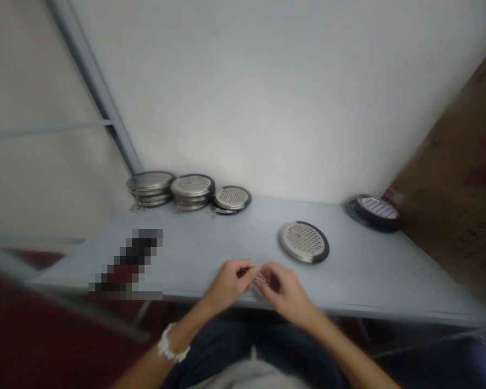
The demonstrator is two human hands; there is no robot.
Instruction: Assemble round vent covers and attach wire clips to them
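My left hand (234, 281) and my right hand (282, 287) meet above the table's front edge, fingers pinched close together. Between them is a small shiny metal wire piece (261, 278); blur and the fingers hide its exact kind. Both hands grip it, the left from one side and the right from the other. Beyond my right hand, a round perforated metal disc (305, 241) with a dark rim section lies flat on the table, apart from the fingers.
Along the back of the grey table (210, 243) stand a left disc stack (150, 183), a middle disc stack (192, 186) and a smaller disc stack (232, 198), with thin wire pieces beside them. Dark-rimmed round pieces (376, 210) lie at right, near cardboard boxes (457, 189). A pixelated patch covers the left.
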